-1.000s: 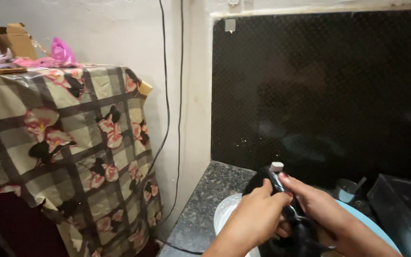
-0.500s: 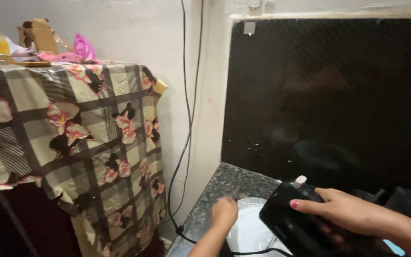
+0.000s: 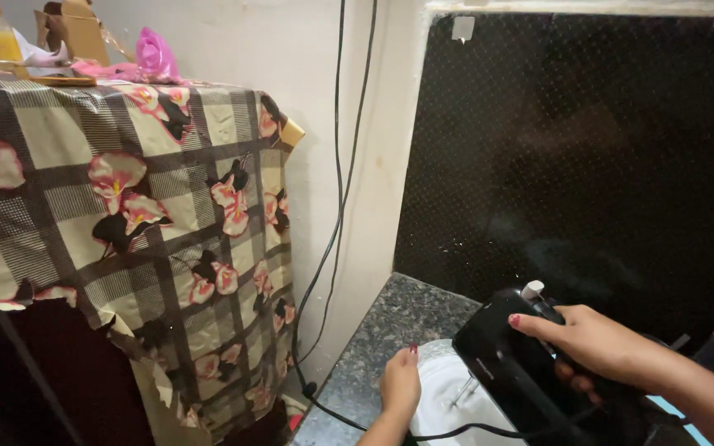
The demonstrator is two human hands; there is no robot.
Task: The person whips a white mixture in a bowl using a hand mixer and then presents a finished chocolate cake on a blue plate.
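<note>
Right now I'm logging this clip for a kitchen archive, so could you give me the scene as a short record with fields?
Place: speckled stone counter against a dark tiled wall
Right hand: grips the handle of a black hand mixer
Left hand: rests on the rim of a white bowl
Mixer: tilted over the bowl, its cord trailing across the counter
Left side: appliance under a checked floral cover

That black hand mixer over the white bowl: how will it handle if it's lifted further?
The hand mixer looks rigid and probably front-heavy: the right hand grips only its handle. Its cord trails slack and may drag. The bowl could slide, which may be why the left hand rests on it.
</note>
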